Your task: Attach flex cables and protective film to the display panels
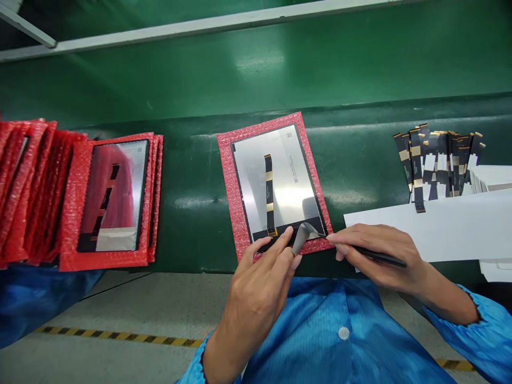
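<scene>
Evidently, the work centres on one flat panel (248,186), lying back side up on a red bubble pouch (230,176) in front of the wearer. The pouch shows past the panel's edges, presumably to cushion it from the green bench (192,176). A ribbon cable (269,192) lies lengthwise on the panel, its lower end at the dark border nearest the wearer.

The left hand (260,288) is at that border. Its extended fingers rest there, likely to steady the panel, while forefinger and thumb pinch the lower end of a bent grey strip (306,230). The right hand (400,250) grasps a slim black tool (382,257) like a pen, a grip suited to fine control. Its tip points toward the strip's far end; whether the two touch cannot be settled from this angle.

To the left, another panel (116,197) sits on a red pouch beside a leaning row of pouches (40,192). To the right, more cables (436,160) are fanned out by white sheets (432,226), apparently so that single pieces remain easy to pick out, within the right hand's reach.
</scene>
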`<state>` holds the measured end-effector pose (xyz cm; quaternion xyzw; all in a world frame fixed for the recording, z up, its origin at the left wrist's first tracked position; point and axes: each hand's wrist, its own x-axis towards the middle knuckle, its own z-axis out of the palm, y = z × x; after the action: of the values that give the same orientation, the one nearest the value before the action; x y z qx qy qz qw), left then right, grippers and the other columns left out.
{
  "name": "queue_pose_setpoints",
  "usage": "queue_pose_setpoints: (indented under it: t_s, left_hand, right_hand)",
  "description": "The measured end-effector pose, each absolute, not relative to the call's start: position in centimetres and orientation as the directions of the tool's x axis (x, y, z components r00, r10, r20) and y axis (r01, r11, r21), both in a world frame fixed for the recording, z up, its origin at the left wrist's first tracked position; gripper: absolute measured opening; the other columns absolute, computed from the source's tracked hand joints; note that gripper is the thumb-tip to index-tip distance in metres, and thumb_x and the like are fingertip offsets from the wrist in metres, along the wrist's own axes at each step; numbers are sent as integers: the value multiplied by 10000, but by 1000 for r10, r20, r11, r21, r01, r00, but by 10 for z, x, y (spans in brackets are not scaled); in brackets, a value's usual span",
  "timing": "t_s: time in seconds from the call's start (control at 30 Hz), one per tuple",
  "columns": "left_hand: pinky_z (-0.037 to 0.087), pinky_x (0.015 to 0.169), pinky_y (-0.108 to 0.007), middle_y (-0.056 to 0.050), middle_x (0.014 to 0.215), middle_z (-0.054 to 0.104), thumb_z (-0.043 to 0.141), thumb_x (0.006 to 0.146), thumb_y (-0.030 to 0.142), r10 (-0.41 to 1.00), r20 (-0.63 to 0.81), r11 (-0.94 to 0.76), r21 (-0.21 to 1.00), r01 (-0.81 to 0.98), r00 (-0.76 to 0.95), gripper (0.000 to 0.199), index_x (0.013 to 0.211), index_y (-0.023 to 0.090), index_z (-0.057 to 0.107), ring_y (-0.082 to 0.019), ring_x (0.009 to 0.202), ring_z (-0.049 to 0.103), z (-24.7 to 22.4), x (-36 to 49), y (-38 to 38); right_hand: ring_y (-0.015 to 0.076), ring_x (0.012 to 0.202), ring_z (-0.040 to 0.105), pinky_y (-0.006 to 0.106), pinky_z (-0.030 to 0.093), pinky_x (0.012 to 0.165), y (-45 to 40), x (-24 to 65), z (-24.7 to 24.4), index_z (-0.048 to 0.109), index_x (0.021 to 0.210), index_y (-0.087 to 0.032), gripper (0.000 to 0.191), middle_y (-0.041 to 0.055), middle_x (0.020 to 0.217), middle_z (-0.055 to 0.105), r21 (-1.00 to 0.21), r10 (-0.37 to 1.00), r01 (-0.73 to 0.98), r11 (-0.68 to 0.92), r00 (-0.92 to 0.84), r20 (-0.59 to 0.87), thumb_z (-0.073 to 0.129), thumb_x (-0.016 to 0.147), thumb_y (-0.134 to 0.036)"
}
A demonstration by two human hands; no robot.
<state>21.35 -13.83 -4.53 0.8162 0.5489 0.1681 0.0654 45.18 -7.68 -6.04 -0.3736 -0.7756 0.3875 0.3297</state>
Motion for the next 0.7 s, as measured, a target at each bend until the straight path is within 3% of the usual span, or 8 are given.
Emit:
queue_pose_setpoints:
  t_s: [0.13,0.27,0.47,0.7]
  left_hand:
    - [614,990,-380,15,1302,677,456,1014,237,923,190,-379,299,876,335,220,1182,281,592,-143,1145,706,-45,213,-138]
    - [595,1022,-352,15,1330,656,479,993,217,921,172,-386,263,884,350,248,1157,322,632,-154,1187,682,-47,212,-140]
    - [619,995,-394,33,1287,685,463,1006,230,933,180,-357,335,872,312,241,1208,295,577,-149,1120,719,-46,213,-140]
    - [624,995,-390,20,1291,681,466,999,224,930,182,-364,313,877,320,243,1200,285,587,-154,1130,714,-48,212,-140]
  right_hand:
    - [165,689,768,259,645,628,-77,451,-60,588,1292,-493,484,-97,865,795,-846,829,319,427,-511,226,636,910,-200]
    - [167,690,773,257,649,635,-77,450,-59,586,1293,-500,499,-101,874,798,-848,830,313,429,-508,232,639,905,-191]
    - [163,670,769,253,645,620,-77,450,-59,587,1293,-498,496,-99,848,793,-851,827,309,425,-514,226,642,903,-198]
    - [158,689,768,241,645,641,-76,451,-58,583,1310,-479,504,-94,831,790,-849,811,293,441,-536,236,643,905,-186]
